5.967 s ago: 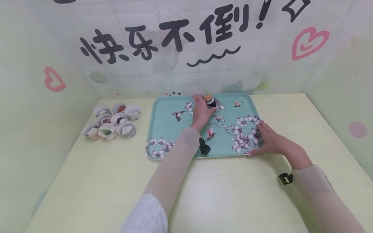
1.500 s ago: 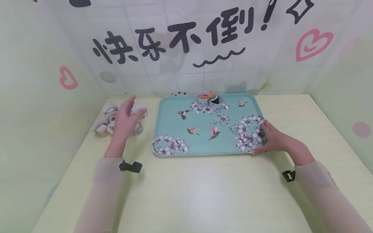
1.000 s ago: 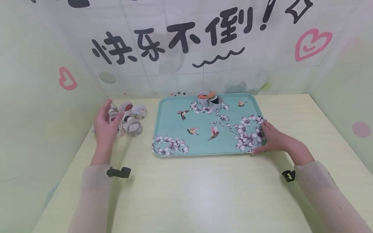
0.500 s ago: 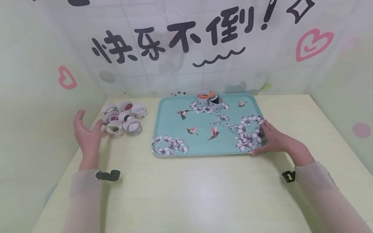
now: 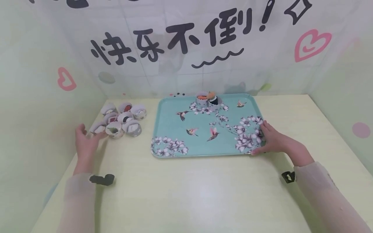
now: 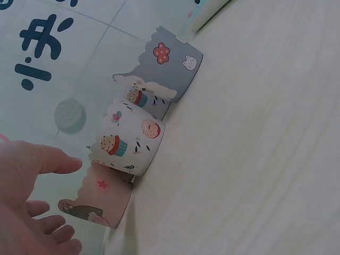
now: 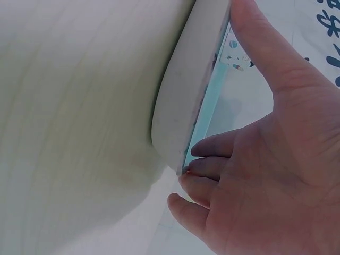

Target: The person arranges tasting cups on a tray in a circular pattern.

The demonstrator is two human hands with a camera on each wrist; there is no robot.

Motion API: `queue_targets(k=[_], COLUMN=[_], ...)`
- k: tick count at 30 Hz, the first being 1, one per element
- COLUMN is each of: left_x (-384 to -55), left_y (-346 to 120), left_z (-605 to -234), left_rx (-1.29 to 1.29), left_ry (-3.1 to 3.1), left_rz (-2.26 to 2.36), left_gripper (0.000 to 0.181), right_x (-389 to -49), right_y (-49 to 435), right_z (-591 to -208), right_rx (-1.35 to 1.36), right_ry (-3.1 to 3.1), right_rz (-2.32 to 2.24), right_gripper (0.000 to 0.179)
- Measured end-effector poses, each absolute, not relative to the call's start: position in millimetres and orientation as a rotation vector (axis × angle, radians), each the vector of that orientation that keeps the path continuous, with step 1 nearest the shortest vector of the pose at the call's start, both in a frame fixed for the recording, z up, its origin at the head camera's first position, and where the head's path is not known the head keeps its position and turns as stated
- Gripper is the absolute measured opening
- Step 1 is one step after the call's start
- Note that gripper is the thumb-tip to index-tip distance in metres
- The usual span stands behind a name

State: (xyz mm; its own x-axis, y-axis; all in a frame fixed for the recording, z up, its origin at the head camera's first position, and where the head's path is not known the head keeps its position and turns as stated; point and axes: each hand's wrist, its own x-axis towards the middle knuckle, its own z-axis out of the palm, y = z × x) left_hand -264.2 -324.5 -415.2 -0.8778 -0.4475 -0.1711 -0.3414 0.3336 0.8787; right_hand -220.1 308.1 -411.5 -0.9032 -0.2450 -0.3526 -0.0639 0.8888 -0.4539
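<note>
My left hand hovers at the front left of several patterned paper cups, its thumb apart from the fingers. Nearest to it is a pinkish paper cup with a whitish thing inside; the left wrist view shows a gap between thumb and cup. Beside that stands a white printed paper cup with something green in it. My right hand rests on the front right corner of a turquoise floral tray. Its thumb lies at the front edge and its fingers touch the right rim.
Two filled paper cups stand together at the tray's back: one with an orange item, one with a black-and-white item. The other cups crowd the table's back left, near the wall.
My left hand has left the tray's back cups, swung left over the cup cluster, and come down beside its front left cup. My right hand stays at the tray corner.
</note>
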Motion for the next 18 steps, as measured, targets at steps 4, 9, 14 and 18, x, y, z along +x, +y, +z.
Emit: queue_targets(k=[4,9,14,18], left_x=[-269.5,-275.8,-280.7,-283.1], left_y=[-330.3,-334.1,-334.7,-333.9], left_z=[-424.0,-430.8,-431.3,-428.6], left_rx=[0.715,0.697,0.751,0.814], left_ry=[-2.534,-2.552,-2.546,-2.541], left_rz=[-1.574,-1.566,-1.544,-1.532], left_gripper=[0.102,0.099,0.09,0.086], right_x=[-219.9,-218.6,-218.0,-218.1], right_y=[308.5,307.2,306.6,307.9], right_z=[-411.1,-410.3,-410.5,-411.6], right_rx=[-0.222,-0.22,-0.222,-0.228], right_ry=[2.658,2.662,2.666,2.672], right_rz=[-0.604,-0.606,-0.611,-0.613], right_gripper=[0.138,0.137,0.137,0.137])
